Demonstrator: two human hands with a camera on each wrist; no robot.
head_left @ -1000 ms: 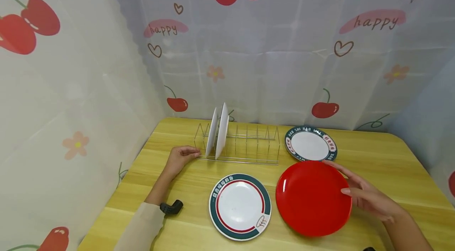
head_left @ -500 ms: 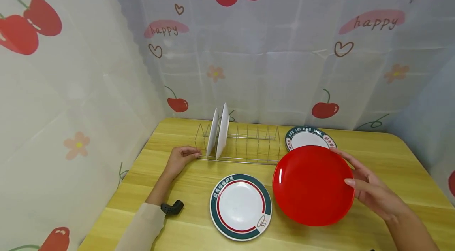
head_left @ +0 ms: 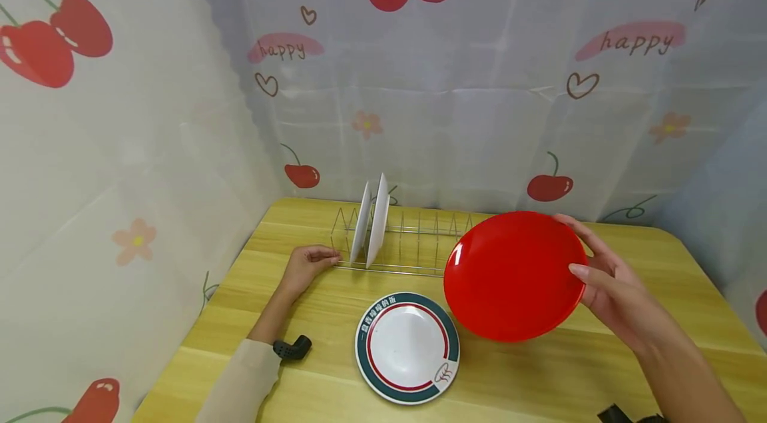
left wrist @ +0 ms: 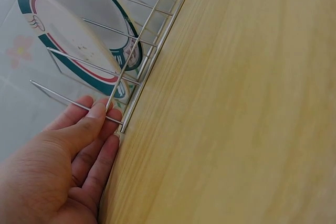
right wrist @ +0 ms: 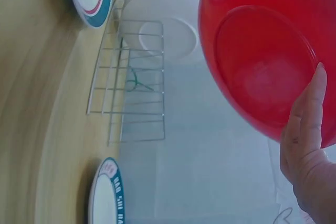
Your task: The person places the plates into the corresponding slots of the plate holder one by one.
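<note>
My right hand (head_left: 620,293) grips the right rim of a red plate (head_left: 515,276), thumb on its upper face, and holds it tilted above the table. In the right wrist view the plate's underside (right wrist: 262,66) shows. My left hand (head_left: 308,270) pinches the left front corner of a wire dish rack (head_left: 398,270); the left wrist view shows thumb and fingertips on the wire. Two plates stand upright in the rack's left slots, a nearer patterned plate (left wrist: 73,40) and another patterned plate (left wrist: 113,11) beside it.
A white plate with a green rim and red ring (head_left: 407,348) lies flat on the wooden table (head_left: 317,343), in front of the rack. Another green-rimmed plate (right wrist: 105,198) lies right of the rack, hidden by the red plate in the head view. A cherry-print curtain (head_left: 455,130) hangs behind.
My right hand has lifted the red plate up and away from me, slightly leftward, so it now covers the back right plate and the rack's right end. The left hand stays on the rack.
</note>
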